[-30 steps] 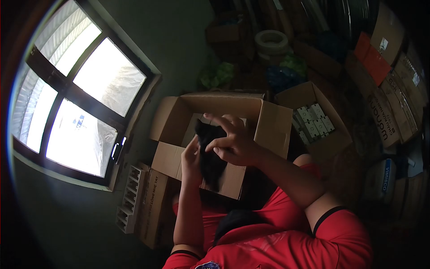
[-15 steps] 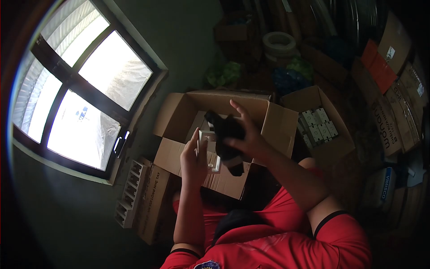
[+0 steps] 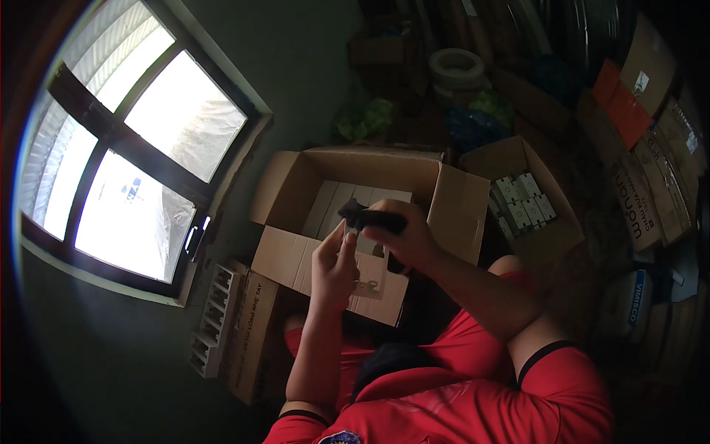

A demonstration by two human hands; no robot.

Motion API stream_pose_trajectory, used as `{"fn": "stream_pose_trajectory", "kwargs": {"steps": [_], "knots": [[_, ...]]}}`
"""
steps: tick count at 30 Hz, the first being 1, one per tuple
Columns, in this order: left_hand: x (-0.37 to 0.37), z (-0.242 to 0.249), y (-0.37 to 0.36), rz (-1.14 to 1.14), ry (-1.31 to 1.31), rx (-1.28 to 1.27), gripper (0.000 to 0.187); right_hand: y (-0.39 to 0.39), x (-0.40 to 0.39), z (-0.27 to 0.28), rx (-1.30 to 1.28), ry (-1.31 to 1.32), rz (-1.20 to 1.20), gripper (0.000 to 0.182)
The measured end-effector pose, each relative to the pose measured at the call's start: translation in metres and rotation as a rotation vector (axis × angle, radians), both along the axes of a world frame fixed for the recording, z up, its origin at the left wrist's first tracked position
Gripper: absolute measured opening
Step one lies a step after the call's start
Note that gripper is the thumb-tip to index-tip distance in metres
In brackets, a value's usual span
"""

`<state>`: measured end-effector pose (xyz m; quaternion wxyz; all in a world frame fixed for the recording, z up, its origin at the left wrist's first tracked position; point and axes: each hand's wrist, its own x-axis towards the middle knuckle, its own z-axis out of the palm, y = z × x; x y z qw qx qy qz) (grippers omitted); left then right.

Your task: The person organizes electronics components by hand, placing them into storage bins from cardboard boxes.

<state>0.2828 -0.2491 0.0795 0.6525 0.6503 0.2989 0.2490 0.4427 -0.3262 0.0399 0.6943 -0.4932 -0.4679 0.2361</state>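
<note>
My left hand [image 3: 336, 270] is closed on a pale rectangular plate [image 3: 372, 287], its fingers along the upper left edge. My right hand [image 3: 411, 235] wraps round a black tool [image 3: 383, 220], shaped somewhat like a small cordless drill. The tool's narrow dark end is right at my left fingertips, over the top of the plate. Both hands are above an open cardboard box [image 3: 285, 255], where long white boxes [image 3: 333, 200] lie side by side.
To the right, a smaller carton [image 3: 547, 229] holds several white slotted pieces [image 3: 523, 201]. A white compartmented strip [image 3: 212, 325] leans by a carton [image 3: 251, 344] on the left, below the window [image 3: 140, 192]. Rolls [image 3: 456, 68], plastic bags [image 3: 477, 126] and flattened cardboard [image 3: 632, 185] stand behind.
My right hand has tilted the black tool and brought its narrow end down to my left fingertips. My left hand has shifted slightly right, turning the plate with it.
</note>
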Motion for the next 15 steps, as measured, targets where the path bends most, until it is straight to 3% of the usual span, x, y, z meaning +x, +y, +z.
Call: {"fn": "stream_pose_trajectory", "kwargs": {"steps": [1, 5, 9, 10, 13, 15], "knots": [[0.003, 0.0, -0.003, 0.017, -0.04, -0.039, 0.036, -0.001, -0.001, 0.002, -0.044, 0.071, -0.043, 0.022], [0.017, -0.006, -0.004, 0.104, -0.187, -0.187, 0.038, 0.002, -0.007, 0.009, 0.027, 0.252, -0.318, 0.021], [0.039, -0.002, 0.013, 0.531, -0.386, -0.137, 0.027, 0.008, -0.03, -0.003, 0.177, 0.064, -0.114, 0.034], [0.033, 0.002, 0.022, 0.467, -0.387, -0.139, 0.028, 0.004, -0.028, -0.003, 0.143, -0.094, -0.028, 0.052], [0.033, 0.005, 0.028, 0.365, -0.376, -0.065, 0.031, 0.001, -0.012, 0.007, 0.177, -0.183, 0.09, 0.062], [0.032, -0.003, 0.016, 0.275, -0.267, -0.008, 0.034, -0.004, -0.001, 0.008, 0.094, -0.05, 0.125, 0.069]]}}
